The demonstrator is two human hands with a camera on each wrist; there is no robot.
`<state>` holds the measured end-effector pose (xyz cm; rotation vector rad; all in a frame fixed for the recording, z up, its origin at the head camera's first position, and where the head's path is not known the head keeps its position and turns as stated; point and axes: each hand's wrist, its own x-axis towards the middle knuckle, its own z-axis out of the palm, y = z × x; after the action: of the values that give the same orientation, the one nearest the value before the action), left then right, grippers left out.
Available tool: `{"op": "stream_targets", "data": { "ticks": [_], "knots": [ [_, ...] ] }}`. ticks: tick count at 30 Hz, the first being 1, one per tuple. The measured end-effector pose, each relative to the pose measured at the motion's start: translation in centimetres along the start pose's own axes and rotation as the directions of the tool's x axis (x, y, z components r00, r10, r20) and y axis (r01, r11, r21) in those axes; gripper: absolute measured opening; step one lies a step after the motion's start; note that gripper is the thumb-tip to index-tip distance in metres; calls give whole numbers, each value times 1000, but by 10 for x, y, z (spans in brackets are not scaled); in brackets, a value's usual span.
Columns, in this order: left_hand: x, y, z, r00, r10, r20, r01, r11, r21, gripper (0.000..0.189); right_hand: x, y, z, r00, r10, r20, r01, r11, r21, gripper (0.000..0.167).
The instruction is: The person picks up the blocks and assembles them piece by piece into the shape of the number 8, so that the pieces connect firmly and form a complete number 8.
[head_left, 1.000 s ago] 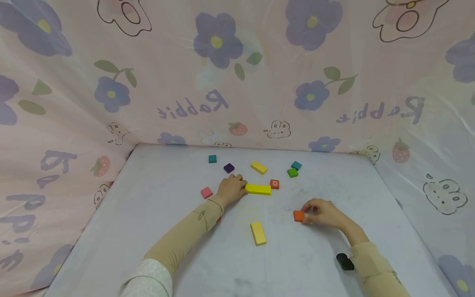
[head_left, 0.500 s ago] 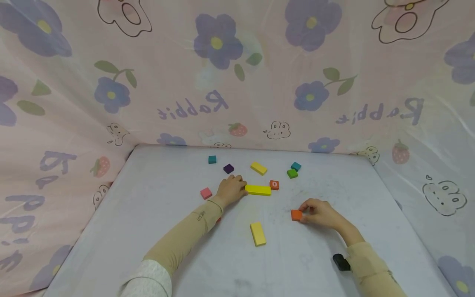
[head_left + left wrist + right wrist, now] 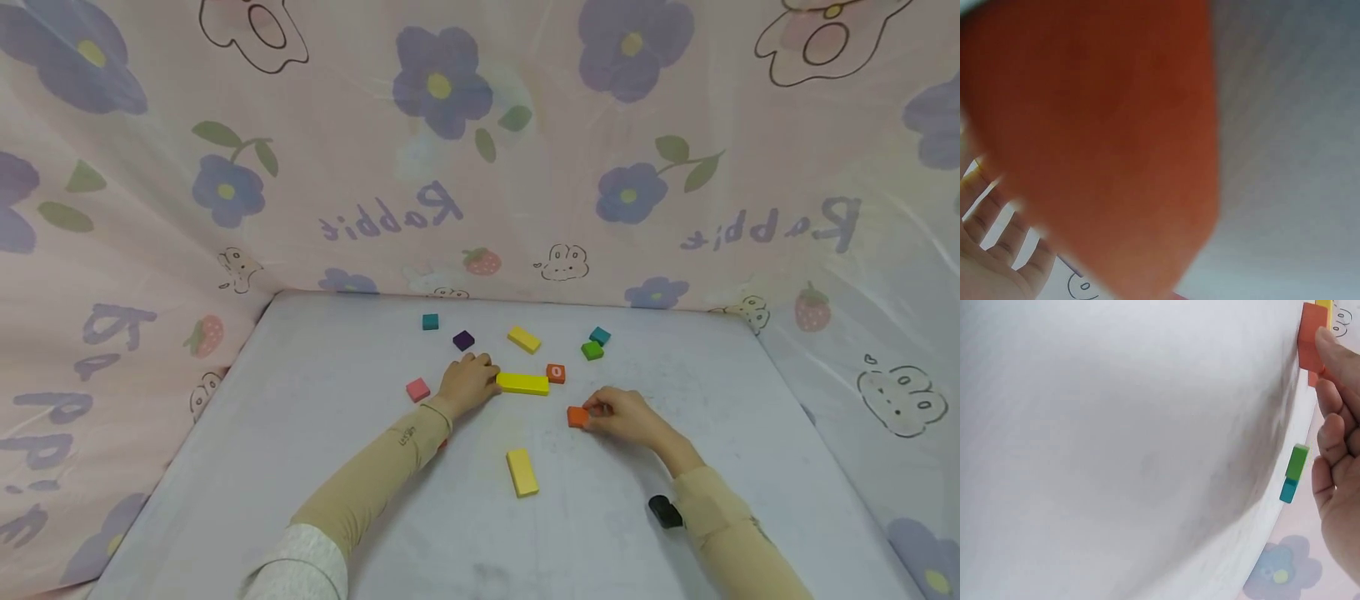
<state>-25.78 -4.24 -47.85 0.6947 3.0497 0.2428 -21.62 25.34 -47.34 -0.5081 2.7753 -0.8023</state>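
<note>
In the head view, a long yellow block (image 3: 522, 383) lies mid-table, its left end between the thumb and fingers of my left hand (image 3: 467, 383). My right hand (image 3: 626, 417) pinches an orange block (image 3: 577, 417) between thumb and fingers, to the right of and nearer than the yellow block. The right wrist view shows the thumb against this orange block (image 3: 1312, 337). An orange block with a white 0 (image 3: 556, 373) sits at the yellow block's right end. Another orange-red block (image 3: 1104, 137) fills much of the left wrist view, hiding my left thumb; the left forearm mostly covers it in the head view.
Around the hands lie a pink block (image 3: 417, 390), a purple block (image 3: 463, 340), two teal blocks (image 3: 431, 322), a green block (image 3: 592, 351) and two shorter yellow blocks (image 3: 522, 472). A black device (image 3: 665, 511) is at the right wrist. Patterned cloth (image 3: 480, 167) encloses the white table (image 3: 360, 350).
My right hand has moved left and away from me with the orange block, closer to the long yellow block. My left hand has stayed at the yellow block's end.
</note>
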Motion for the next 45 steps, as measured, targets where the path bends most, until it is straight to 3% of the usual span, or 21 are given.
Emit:
{"op": "stream_targets", "data": {
  "ticks": [12, 28, 35, 45],
  "knots": [
    [1, -1, 0, 1000, -10, 17, 10, 1000, -7, 38, 21, -16, 9, 1000, 3, -15, -4, 997, -75, 27],
    [-1, 0, 4, 1000, 5, -11, -5, 1000, 14, 37, 32, -27, 11, 999, -28, -22, 23, 980, -198, 26],
    [-1, 0, 2, 999, 36, -21, -35, 998, 52, 37, 33, -33, 12, 1000, 13, -11, -15, 971, -237, 26],
    [0, 0, -2, 1000, -6, 9, 7, 1000, -30, 39, 32, -33, 13, 999, 49, -16, -51, 973, -227, 27]
  ]
}}
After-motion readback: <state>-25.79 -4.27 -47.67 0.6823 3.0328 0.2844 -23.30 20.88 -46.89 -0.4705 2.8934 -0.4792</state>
